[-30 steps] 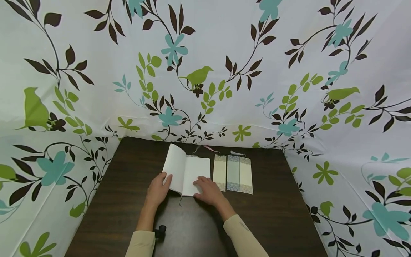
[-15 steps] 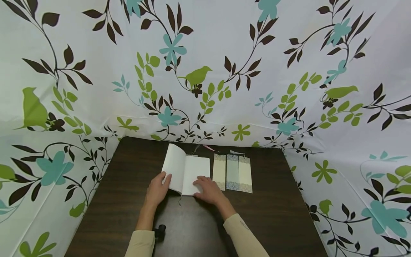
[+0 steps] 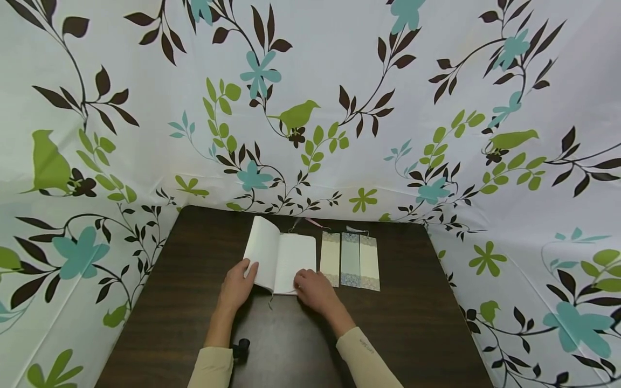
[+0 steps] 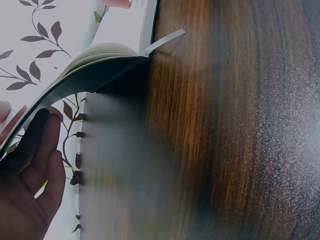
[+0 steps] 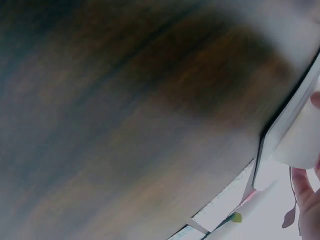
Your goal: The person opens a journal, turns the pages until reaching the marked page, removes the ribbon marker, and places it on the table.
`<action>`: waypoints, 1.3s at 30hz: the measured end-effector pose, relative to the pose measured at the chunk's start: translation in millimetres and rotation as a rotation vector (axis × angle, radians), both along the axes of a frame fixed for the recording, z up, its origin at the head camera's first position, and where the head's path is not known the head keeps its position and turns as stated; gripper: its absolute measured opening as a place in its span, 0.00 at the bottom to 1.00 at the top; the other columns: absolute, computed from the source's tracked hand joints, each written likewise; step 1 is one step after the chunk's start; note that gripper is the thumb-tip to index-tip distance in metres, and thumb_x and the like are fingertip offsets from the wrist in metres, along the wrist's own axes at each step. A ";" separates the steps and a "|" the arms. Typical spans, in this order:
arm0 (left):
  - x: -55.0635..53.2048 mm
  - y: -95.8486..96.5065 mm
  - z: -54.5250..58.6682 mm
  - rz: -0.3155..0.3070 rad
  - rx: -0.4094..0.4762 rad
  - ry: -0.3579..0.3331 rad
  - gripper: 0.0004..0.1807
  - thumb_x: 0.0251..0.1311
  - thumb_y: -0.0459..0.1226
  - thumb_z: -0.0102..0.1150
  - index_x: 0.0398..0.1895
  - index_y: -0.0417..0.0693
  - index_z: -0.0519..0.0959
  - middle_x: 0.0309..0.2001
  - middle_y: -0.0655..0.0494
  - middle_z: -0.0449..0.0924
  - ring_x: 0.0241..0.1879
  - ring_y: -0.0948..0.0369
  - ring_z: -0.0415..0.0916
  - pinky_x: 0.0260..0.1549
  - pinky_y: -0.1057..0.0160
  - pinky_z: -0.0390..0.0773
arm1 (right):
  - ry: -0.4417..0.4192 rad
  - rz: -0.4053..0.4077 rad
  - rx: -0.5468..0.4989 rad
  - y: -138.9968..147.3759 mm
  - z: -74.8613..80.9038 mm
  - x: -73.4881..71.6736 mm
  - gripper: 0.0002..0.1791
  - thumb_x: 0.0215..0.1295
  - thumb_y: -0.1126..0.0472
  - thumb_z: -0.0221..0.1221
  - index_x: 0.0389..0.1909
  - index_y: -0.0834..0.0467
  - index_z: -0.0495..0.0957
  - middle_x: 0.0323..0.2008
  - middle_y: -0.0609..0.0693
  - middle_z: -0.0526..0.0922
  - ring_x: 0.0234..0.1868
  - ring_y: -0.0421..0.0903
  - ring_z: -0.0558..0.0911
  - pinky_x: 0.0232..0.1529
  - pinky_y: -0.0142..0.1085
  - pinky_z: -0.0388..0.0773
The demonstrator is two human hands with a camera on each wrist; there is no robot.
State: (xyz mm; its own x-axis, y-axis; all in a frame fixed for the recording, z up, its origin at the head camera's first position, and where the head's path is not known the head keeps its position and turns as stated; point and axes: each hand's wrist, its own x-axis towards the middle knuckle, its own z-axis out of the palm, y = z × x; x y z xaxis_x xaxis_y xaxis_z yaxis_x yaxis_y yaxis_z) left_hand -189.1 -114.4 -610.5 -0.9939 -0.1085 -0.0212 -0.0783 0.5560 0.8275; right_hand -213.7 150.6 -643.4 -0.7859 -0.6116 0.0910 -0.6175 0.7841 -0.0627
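Observation:
An open notebook (image 3: 295, 256) with blank white pages lies on the dark wooden table. My left hand (image 3: 236, 285) holds its raised left side, thumb on the pages; in the left wrist view the fingers (image 4: 47, 145) lie behind the dark cover (image 4: 100, 75). At the lower right of the right-hand page, my right hand (image 3: 315, 291) has its fingers curled. The right wrist view has a page (image 5: 300, 145) bending up between fingertips of that hand (image 5: 309, 200), partly cut off. A thin grey ribbon (image 4: 165, 41) sticks out from the spine's bottom.
Several bookmarks (image 3: 331, 258) with patterned ends lie right of the notebook; a blue-edged one (image 3: 351, 260) is among them. Their tassels (image 3: 356, 230) trail toward the back edge. A patterned curtain (image 3: 310, 161) surrounds the table (image 3: 417, 334). A small black device (image 3: 241, 350) sits at my left wrist.
My right hand's fingers, spread on the right-hand page before, have drawn in and curled at its lower corner, where the page now lifts. The left hand keeps its hold.

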 end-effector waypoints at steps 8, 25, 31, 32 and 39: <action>1.5 1.2 -4.5 0.004 -0.015 0.011 0.18 0.83 0.48 0.54 0.61 0.46 0.80 0.62 0.41 0.85 0.58 0.43 0.83 0.51 0.38 0.79 | 0.067 -0.142 -0.025 1.8 0.7 1.9 0.21 0.66 0.55 0.74 0.58 0.45 0.81 0.66 0.46 0.81 0.64 0.48 0.81 0.60 0.50 0.80; 1.9 -1.4 -5.4 -0.066 0.076 0.027 0.41 0.83 0.38 0.50 0.90 0.58 0.42 0.80 0.33 0.64 0.74 0.36 0.71 0.67 0.33 0.71 | -0.446 -0.464 -0.890 -37.5 4.5 3.9 0.47 0.78 0.52 0.63 0.87 0.56 0.50 0.83 0.58 0.63 0.78 0.60 0.71 0.72 0.61 0.71; 1.3 -3.7 -2.8 -0.099 0.082 -0.004 0.39 0.85 0.38 0.46 0.90 0.48 0.41 0.78 0.28 0.65 0.74 0.35 0.70 0.71 0.32 0.68 | -0.630 -0.398 -0.833 -58.9 3.6 14.6 0.37 0.85 0.40 0.52 0.87 0.43 0.55 0.84 0.53 0.64 0.79 0.61 0.71 0.74 0.61 0.70; 1.5 -3.9 -2.6 -0.101 0.086 -0.008 0.38 0.85 0.39 0.45 0.89 0.47 0.41 0.77 0.28 0.66 0.74 0.35 0.70 0.71 0.32 0.68 | -0.653 -0.376 -0.837 -61.7 3.4 15.7 0.36 0.85 0.39 0.51 0.87 0.42 0.55 0.84 0.52 0.63 0.79 0.61 0.70 0.74 0.61 0.70; 3.0 -5.7 -0.8 -0.067 0.180 -0.047 0.31 0.89 0.47 0.34 0.87 0.48 0.51 0.77 0.31 0.69 0.73 0.37 0.71 0.70 0.32 0.68 | -0.647 -0.233 -0.794 -72.3 0.2 16.3 0.33 0.85 0.43 0.53 0.85 0.43 0.61 0.84 0.54 0.62 0.83 0.57 0.64 0.79 0.58 0.65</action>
State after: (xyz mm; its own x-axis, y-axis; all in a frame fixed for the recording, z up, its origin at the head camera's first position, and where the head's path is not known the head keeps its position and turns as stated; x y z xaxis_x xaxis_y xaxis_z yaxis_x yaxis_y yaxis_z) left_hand -186.1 -120.1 -611.2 -0.9962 -0.0326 -0.0808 -0.0871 0.4047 0.9103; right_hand -197.4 78.3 -643.2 -0.9184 -0.3874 -0.0799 -0.1214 0.4685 -0.8751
